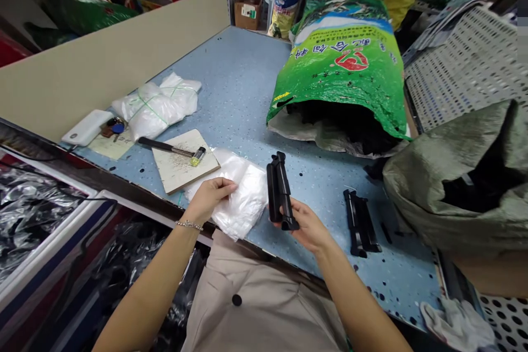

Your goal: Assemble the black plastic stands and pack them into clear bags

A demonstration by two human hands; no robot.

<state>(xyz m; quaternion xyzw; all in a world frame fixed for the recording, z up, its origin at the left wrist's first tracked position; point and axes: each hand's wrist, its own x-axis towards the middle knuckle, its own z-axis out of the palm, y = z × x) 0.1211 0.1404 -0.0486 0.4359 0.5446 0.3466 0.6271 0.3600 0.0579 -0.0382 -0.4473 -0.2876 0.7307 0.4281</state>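
My left hand (pixel 212 195) is closed in a pinch on the top of a stack of clear plastic bags (pixel 243 198) at the table's front edge. Just right of the stack, my right hand (pixel 305 223) grips a long black plastic part (pixel 280 190), tilted upward; what the part belongs to I cannot tell. A similar black part (pixel 361 223) lies on the table farther right. Partly over the bags rests a pale board (pixel 185 162), with a black-handled hammer (pixel 165 146) on it.
A large green printed sack (pixel 338 71) lies with its mouth toward me, dark contents inside. An olive sack (pixel 437 187) stands at right. Tied white bundles (pixel 157 102), a white power bank-like box (pixel 86 127) and keys (pixel 115 126) are at left. Gloves (pixel 457 322) lie lower right.
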